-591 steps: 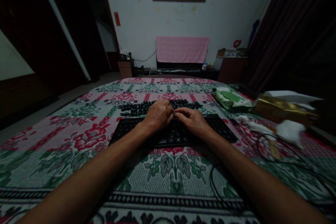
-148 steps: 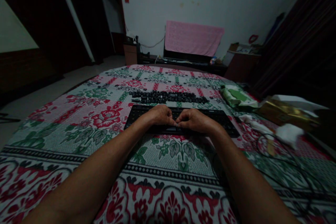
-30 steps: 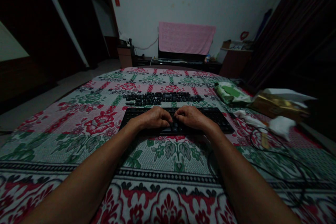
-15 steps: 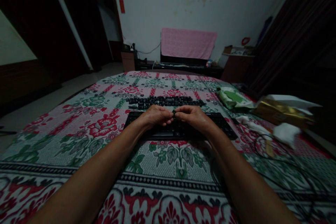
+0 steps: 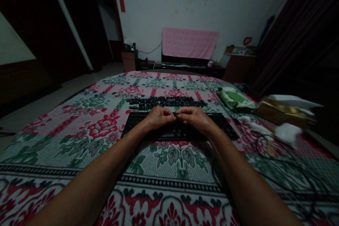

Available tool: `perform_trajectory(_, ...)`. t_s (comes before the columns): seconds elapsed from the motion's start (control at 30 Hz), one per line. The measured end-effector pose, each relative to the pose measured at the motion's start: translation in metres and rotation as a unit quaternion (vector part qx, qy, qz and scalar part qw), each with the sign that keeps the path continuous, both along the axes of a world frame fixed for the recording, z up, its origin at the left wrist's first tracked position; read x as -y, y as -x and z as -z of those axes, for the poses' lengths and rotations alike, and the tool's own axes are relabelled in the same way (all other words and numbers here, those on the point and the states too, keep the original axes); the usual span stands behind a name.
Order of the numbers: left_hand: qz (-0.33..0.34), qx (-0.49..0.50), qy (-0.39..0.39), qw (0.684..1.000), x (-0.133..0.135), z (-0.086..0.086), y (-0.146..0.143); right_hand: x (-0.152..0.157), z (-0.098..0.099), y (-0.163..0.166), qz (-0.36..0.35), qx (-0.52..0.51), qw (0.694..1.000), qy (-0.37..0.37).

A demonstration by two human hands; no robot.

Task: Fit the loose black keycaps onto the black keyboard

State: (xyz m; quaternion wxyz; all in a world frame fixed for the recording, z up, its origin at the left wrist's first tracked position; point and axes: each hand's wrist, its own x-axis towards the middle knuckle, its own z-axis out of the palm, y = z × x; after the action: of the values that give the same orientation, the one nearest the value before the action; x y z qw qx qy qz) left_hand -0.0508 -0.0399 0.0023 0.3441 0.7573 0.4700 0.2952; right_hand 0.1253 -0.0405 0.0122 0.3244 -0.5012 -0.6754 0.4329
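A black keyboard [image 5: 225,125] lies flat on the patterned cloth, many of its key positions bare. Over its middle, my left hand [image 5: 159,117] and my right hand [image 5: 195,118] meet fingertip to fingertip. Both pinch a small dark keycap [image 5: 175,114], which the fingers mostly cover. Just beyond the keyboard, loose black keycaps [image 5: 165,101] are spread in uneven rows. My hands and wrists hide the centre of the keyboard.
Right of the keyboard are a green-and-white wipes pack [image 5: 234,99], a gold tissue box [image 5: 283,113], crumpled white tissue [image 5: 288,134] and a looping black cable [image 5: 286,162]. A pink cloth [image 5: 190,42] drapes a screen by the far wall.
My left hand's lower fingers have drawn in, and its thumb and forefinger still meet my right fingertips at the keycap. The keyboard and loose keycaps have stayed put.
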Motion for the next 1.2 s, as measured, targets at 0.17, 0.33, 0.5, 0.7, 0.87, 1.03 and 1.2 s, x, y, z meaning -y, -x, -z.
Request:
perform_trajectory(0.17, 0.017, -0.115, -0.202, 0.972, 0.003, -0.005, 0.001, -0.002, 0.003, 0.000, 0.007, 0.004, 1.000, -0.003)
perform_trajectory(0.33, 0.027, -0.196, -0.255, 0.946, 0.007, -0.008, -0.002, -0.001, 0.002, 0.001, 0.015, 0.001, 1.000, 0.017)
perform_trajectory(0.5, 0.026, -0.226, -0.265, 0.937, 0.012, -0.010, -0.004, 0.002, 0.000, 0.001, 0.005, 0.016, 0.999, 0.032)
perform_trajectory(0.7, 0.046, -0.237, -0.231, 0.943, 0.014, -0.012, -0.003, 0.005, 0.000, 0.001, -0.037, 0.041, 0.998, 0.025)
perform_trajectory(0.87, 0.082, -0.237, -0.197, 0.948, 0.014, -0.011, 0.004, 0.000, 0.005, -0.002, -0.063, 0.069, 0.996, -0.015)
perform_trajectory(1.03, 0.105, -0.224, -0.111, 0.963, 0.011, -0.005, 0.008, -0.003, 0.007, -0.010, -0.085, 0.097, 0.991, -0.039)
perform_trajectory(1.2, 0.103, -0.180, -0.009, 0.978, 0.006, -0.003, 0.006, 0.006, -0.001, -0.009, -0.145, 0.113, 0.983, -0.010)
